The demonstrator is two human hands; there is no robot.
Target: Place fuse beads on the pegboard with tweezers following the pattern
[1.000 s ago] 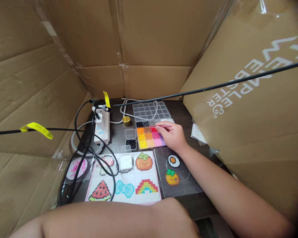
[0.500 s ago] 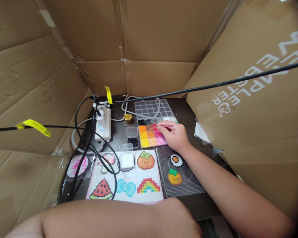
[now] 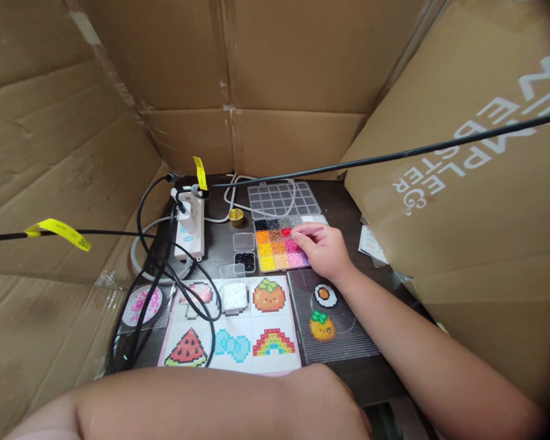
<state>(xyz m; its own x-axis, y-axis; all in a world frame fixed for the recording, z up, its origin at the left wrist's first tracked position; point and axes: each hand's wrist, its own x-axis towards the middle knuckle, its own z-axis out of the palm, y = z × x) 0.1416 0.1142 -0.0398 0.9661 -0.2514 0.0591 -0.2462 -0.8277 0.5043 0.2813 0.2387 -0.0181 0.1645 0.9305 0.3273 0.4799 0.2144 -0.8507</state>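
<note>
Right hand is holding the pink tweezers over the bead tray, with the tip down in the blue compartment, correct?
Not quite. The head view shows the right hand holding the pink tweezers over the bead tray, but the tip is at the red compartment, not a blue one. No blue compartment shows in the tray.

The bead tray (image 3: 275,247) lies behind the pattern sheet (image 3: 231,333), with the pegboard (image 3: 337,342) right of it.

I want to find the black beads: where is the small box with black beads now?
In the head view, the small box of black beads sits on the dark table, just left of the coloured bead tray and behind the box of white beads.
</note>
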